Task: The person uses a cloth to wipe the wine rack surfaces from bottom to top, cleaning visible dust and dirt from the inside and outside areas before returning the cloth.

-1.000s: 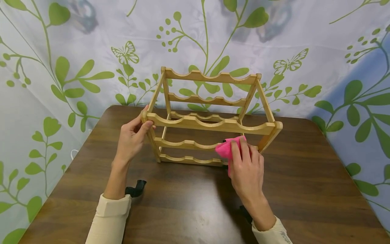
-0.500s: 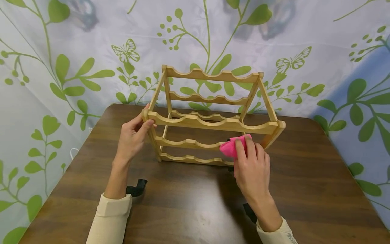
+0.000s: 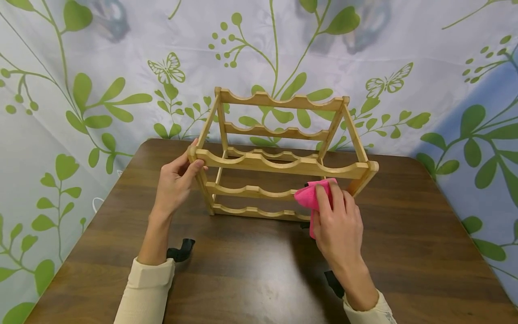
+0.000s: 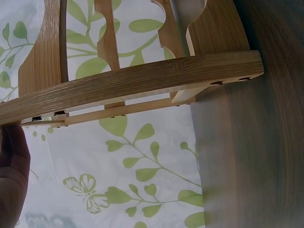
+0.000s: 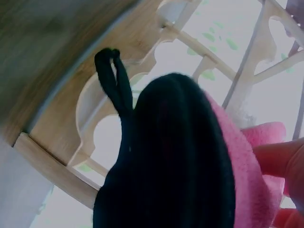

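Note:
A light wooden wine rack (image 3: pixel 259 163) with scalloped rails stands on the table in the head view. At its upper front left corner, the left hand (image 3: pixel 174 182) grips the post, thumb on the front. In the left wrist view the rack's side post (image 4: pixel 142 78) crosses above part of that hand (image 4: pixel 14 175). The right hand (image 3: pixel 340 225) holds a folded pink cloth (image 3: pixel 309 197) against the right part of the front middle rail. A dark edging with a loop (image 5: pixel 166 156) fills much of the right wrist view, beside the pink cloth; fingertips (image 5: pixel 273 159) pinch the cloth.
The dark brown wooden table (image 3: pixel 243 270) extends around the rack. Behind it hangs a pale backdrop (image 3: pixel 194 40) printed with green leaves and butterflies. Black pieces (image 3: pixel 182 250) show beside both wrists. A white cable loop (image 3: pixel 96 204) lies off the left table edge.
The right hand and the pink cloth have moved a little to the right along the middle rail. The left hand keeps its grip on the corner, and the rack stays in place.

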Demonstrator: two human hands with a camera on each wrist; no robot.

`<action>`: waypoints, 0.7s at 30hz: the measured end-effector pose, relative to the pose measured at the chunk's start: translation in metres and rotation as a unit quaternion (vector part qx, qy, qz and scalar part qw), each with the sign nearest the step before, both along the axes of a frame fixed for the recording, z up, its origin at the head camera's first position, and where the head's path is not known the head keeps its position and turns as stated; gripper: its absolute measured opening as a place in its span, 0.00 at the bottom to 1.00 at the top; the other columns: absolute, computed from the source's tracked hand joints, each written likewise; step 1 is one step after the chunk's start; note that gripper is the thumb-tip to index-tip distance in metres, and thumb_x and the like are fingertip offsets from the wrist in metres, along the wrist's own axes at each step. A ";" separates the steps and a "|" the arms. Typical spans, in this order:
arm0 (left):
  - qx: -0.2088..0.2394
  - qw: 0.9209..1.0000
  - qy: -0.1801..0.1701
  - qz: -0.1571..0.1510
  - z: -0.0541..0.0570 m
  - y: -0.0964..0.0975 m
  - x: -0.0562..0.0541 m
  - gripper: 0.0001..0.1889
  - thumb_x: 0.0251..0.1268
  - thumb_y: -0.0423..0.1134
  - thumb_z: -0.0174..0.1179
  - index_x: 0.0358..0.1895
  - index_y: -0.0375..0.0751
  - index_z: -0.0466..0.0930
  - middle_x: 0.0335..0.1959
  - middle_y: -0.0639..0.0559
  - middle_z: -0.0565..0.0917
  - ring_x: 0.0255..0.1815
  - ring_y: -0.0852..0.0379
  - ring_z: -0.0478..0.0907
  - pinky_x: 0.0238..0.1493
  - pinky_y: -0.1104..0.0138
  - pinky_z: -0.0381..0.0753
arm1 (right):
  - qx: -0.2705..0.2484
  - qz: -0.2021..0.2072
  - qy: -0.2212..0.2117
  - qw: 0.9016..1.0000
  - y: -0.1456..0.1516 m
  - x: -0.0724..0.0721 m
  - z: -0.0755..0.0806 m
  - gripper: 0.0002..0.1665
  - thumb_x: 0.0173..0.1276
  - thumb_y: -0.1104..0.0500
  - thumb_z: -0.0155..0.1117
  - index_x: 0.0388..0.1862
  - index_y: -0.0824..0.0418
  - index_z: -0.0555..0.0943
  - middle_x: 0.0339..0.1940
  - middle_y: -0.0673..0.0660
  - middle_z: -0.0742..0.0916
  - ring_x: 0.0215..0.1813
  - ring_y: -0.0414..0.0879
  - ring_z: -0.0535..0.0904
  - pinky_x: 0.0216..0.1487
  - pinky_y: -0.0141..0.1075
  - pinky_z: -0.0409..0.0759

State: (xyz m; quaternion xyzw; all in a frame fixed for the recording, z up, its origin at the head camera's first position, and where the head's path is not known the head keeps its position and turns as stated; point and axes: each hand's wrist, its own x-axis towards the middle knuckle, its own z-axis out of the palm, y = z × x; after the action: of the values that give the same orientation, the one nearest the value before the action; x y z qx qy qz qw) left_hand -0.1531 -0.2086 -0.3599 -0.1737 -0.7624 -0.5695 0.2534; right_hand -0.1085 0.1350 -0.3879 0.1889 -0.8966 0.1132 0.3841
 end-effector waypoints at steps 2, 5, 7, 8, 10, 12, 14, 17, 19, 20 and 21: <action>0.002 1.000 0.001 0.001 0.000 0.000 0.001 0.24 0.72 0.28 0.56 0.69 0.43 0.71 0.32 0.32 0.84 0.28 0.60 0.80 0.22 0.72 0.67 | -0.004 0.015 -0.005 1.000 0.000 0.002 0.002 0.39 0.41 0.70 0.79 0.56 0.67 0.77 0.57 0.70 0.79 0.49 0.67 0.76 0.43 0.58 0.79; 0.010 1.000 -0.006 -0.002 0.000 0.001 0.000 0.24 0.72 0.27 0.56 0.69 0.42 0.71 0.33 0.32 0.83 0.30 0.60 0.80 0.24 0.72 0.70 | -0.005 0.042 -0.020 0.999 -0.001 0.007 0.005 0.41 0.40 0.69 0.81 0.58 0.66 0.78 0.58 0.69 0.79 0.50 0.66 0.75 0.46 0.58 0.79; 0.017 1.000 -0.017 -0.007 0.000 0.002 0.000 0.24 0.71 0.27 0.56 0.69 0.43 0.71 0.33 0.33 0.84 0.32 0.58 0.82 0.28 0.71 0.73 | -0.006 0.058 -0.027 0.998 -0.003 0.010 0.008 0.41 0.40 0.68 0.82 0.58 0.66 0.78 0.59 0.69 0.78 0.51 0.66 0.75 0.47 0.58 0.79; 0.019 1.000 -0.023 -0.009 0.000 0.002 0.000 0.25 0.71 0.27 0.56 0.69 0.43 0.71 0.33 0.33 0.84 0.33 0.57 0.82 0.29 0.71 0.74 | -0.011 0.066 -0.026 0.997 -0.004 0.013 0.009 0.42 0.40 0.68 0.82 0.58 0.66 0.78 0.59 0.69 0.79 0.51 0.66 0.75 0.47 0.58 0.79; 0.020 0.999 -0.032 -0.012 0.000 0.003 0.000 0.25 0.71 0.27 0.56 0.70 0.43 0.71 0.34 0.33 0.84 0.33 0.57 0.82 0.29 0.71 0.73 | -0.026 0.088 -0.024 0.995 -0.006 0.018 0.012 0.42 0.39 0.68 0.82 0.58 0.66 0.78 0.59 0.68 0.79 0.51 0.65 0.76 0.46 0.58 0.79; 0.014 0.999 -0.036 -0.014 0.001 0.002 0.001 0.24 0.72 0.27 0.55 0.70 0.43 0.70 0.34 0.33 0.83 0.32 0.57 0.81 0.28 0.71 0.72 | -0.045 0.118 -0.006 0.992 -0.010 0.022 0.015 0.38 0.42 0.67 0.80 0.57 0.66 0.79 0.59 0.68 0.80 0.51 0.65 0.76 0.45 0.58 0.80; 0.005 0.999 -0.035 -0.014 0.002 0.001 0.002 0.24 0.72 0.27 0.55 0.70 0.42 0.70 0.34 0.33 0.84 0.32 0.58 0.81 0.28 0.71 0.71 | -0.062 0.151 0.025 0.986 -0.015 0.024 0.019 0.31 0.49 0.64 0.75 0.56 0.66 0.80 0.58 0.68 0.80 0.51 0.66 0.77 0.44 0.59 0.80; -0.013 0.999 -0.036 -0.015 0.005 -0.002 0.002 0.24 0.72 0.28 0.56 0.70 0.42 0.70 0.35 0.34 0.84 0.33 0.58 0.81 0.30 0.70 0.73 | -0.082 0.193 0.095 0.973 -0.026 0.021 0.027 0.21 0.62 0.59 0.66 0.52 0.67 0.82 0.57 0.69 0.81 0.50 0.67 0.78 0.45 0.58 0.81; -0.027 0.999 -0.041 -0.014 0.007 -0.004 0.002 0.24 0.73 0.30 0.56 0.70 0.42 0.70 0.36 0.36 0.85 0.35 0.58 0.82 0.33 0.70 0.75 | -0.093 0.212 0.142 0.962 -0.036 0.018 0.034 0.18 0.67 0.57 0.62 0.51 0.67 0.83 0.56 0.69 0.82 0.50 0.67 0.78 0.45 0.56 0.81; -0.036 0.998 -0.042 -0.011 0.008 -0.005 0.002 0.23 0.73 0.31 0.56 0.69 0.41 0.71 0.37 0.37 0.86 0.36 0.59 0.82 0.34 0.70 0.75 | -0.099 0.219 0.164 0.957 -0.042 0.016 0.038 0.16 0.69 0.57 0.62 0.50 0.67 0.83 0.56 0.69 0.82 0.50 0.67 0.78 0.45 0.56 0.81; -0.045 0.998 -0.045 -0.008 0.009 -0.006 0.002 0.23 0.73 0.32 0.56 0.69 0.41 0.71 0.37 0.37 0.86 0.34 0.59 0.81 0.33 0.70 0.74 | -0.102 0.222 0.182 0.952 -0.049 0.014 0.042 0.16 0.69 0.58 0.62 0.49 0.67 0.83 0.55 0.69 0.82 0.50 0.66 0.78 0.44 0.55 0.81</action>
State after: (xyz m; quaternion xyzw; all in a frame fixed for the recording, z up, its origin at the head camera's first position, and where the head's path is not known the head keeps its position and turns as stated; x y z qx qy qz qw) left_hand -0.1513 -0.2145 -0.3509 -0.1655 -0.7967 -0.5436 0.2058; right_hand -0.0941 0.0864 -0.3458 0.3609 -0.7303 0.2499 0.5234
